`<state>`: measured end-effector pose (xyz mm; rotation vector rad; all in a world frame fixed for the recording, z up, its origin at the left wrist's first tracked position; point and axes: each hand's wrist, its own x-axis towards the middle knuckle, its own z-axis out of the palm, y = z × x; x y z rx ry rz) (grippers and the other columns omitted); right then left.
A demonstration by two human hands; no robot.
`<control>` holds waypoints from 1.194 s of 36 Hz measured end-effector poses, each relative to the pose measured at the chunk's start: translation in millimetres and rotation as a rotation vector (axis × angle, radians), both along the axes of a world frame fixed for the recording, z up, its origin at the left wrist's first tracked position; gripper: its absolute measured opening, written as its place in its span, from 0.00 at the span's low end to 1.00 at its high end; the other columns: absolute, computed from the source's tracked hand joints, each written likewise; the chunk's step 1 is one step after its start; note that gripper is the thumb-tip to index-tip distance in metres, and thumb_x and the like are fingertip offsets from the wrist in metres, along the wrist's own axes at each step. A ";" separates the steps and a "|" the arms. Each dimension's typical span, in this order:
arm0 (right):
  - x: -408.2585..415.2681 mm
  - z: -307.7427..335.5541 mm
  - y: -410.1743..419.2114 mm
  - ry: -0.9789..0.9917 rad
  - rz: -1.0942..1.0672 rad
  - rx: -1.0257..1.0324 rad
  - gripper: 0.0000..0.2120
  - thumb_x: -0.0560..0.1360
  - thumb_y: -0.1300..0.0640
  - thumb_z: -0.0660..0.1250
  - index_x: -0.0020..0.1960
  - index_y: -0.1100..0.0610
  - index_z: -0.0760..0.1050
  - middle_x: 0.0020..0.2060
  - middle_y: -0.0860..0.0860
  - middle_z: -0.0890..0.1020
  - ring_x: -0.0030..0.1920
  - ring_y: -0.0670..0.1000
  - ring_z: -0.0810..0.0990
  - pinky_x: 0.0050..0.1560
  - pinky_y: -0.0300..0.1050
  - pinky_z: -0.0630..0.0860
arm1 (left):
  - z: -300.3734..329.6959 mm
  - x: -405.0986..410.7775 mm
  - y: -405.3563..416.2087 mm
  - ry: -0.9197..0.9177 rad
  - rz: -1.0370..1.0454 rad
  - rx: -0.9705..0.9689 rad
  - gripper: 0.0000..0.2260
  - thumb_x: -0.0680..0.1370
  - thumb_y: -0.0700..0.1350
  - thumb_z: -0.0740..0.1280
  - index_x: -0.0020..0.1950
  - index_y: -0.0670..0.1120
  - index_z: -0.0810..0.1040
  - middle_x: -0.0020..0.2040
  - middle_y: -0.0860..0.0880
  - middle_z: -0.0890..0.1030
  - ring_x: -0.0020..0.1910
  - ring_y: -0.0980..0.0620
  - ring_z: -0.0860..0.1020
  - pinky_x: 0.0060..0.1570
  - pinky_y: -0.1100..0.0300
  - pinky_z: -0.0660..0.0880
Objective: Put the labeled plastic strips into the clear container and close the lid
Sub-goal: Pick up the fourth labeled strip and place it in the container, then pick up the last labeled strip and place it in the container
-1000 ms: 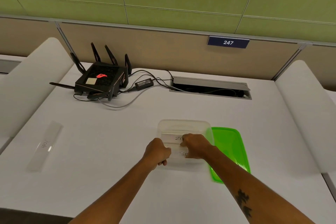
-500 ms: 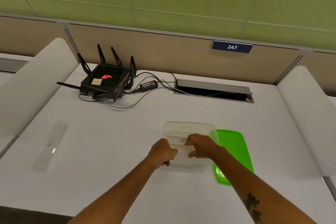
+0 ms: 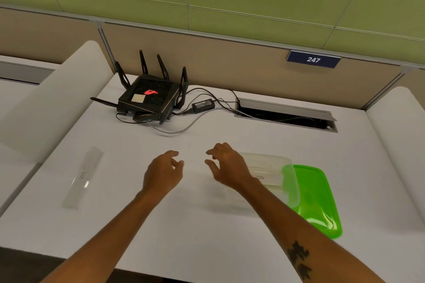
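Note:
The clear container (image 3: 271, 167) stands on the white desk, right of centre, with labeled plastic strips (image 3: 264, 178) lying inside it. Its green lid (image 3: 315, 197) lies flat against the container's right side. One more labeled strip (image 3: 82, 177) lies alone at the desk's left. My right hand (image 3: 226, 164) hovers over the container's left edge, fingers spread and holding nothing. My left hand (image 3: 164, 171) is to the left of it, above bare desk, fingers loosely curled and apart, also holding nothing.
A black router (image 3: 149, 99) with antennas, a power brick (image 3: 203, 105) and cables sit at the back. A cable hatch (image 3: 285, 114) is open at back right. White curved dividers (image 3: 46, 103) flank the desk on both sides.
Both hands have let go of the strips and lifted out of the container, moving left and opening. The view has shifted, so the container now lies further right.

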<state>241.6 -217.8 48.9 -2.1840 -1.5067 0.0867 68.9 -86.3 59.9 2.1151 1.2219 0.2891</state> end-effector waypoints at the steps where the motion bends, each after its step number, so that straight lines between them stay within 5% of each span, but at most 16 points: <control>1: -9.2 -3.0 8.9 0.003 0.033 -0.019 0.15 0.78 0.51 0.69 0.61 0.56 0.82 0.50 0.50 0.83 0.54 0.52 0.78 0.46 0.46 0.78 | -3.0 -10.3 10.1 0.010 0.017 0.006 0.17 0.79 0.50 0.69 0.67 0.49 0.79 0.52 0.51 0.85 0.53 0.48 0.82 0.55 0.52 0.79; 8: -77.4 -26.2 71.6 0.080 0.215 -0.178 0.21 0.78 0.49 0.68 0.68 0.56 0.77 0.61 0.52 0.79 0.62 0.55 0.75 0.56 0.52 0.78 | -25.5 -85.8 72.5 0.085 0.115 0.043 0.19 0.78 0.48 0.71 0.69 0.46 0.78 0.61 0.45 0.81 0.57 0.43 0.82 0.57 0.47 0.80; 20: -188.4 -55.1 151.4 0.252 0.338 -0.334 0.23 0.79 0.50 0.68 0.72 0.57 0.73 0.68 0.53 0.75 0.70 0.55 0.69 0.62 0.56 0.76 | -50.8 -174.8 146.8 0.239 0.292 0.214 0.17 0.75 0.45 0.74 0.62 0.41 0.83 0.58 0.37 0.83 0.61 0.33 0.78 0.55 0.36 0.79; 28: -238.7 -69.2 181.1 0.308 0.394 -0.411 0.27 0.80 0.48 0.67 0.75 0.56 0.69 0.72 0.54 0.73 0.72 0.56 0.69 0.67 0.57 0.74 | -67.2 -200.6 168.6 0.204 0.308 0.133 0.21 0.76 0.44 0.74 0.67 0.38 0.79 0.60 0.34 0.82 0.59 0.32 0.81 0.54 0.38 0.82; 43: -264.4 -83.0 197.5 0.393 0.358 -0.432 0.26 0.80 0.47 0.66 0.75 0.55 0.69 0.72 0.54 0.74 0.71 0.57 0.72 0.67 0.57 0.74 | -76.0 -204.5 175.4 0.145 0.320 0.034 0.11 0.78 0.36 0.71 0.60 0.36 0.80 0.62 0.34 0.82 0.58 0.30 0.82 0.58 0.40 0.81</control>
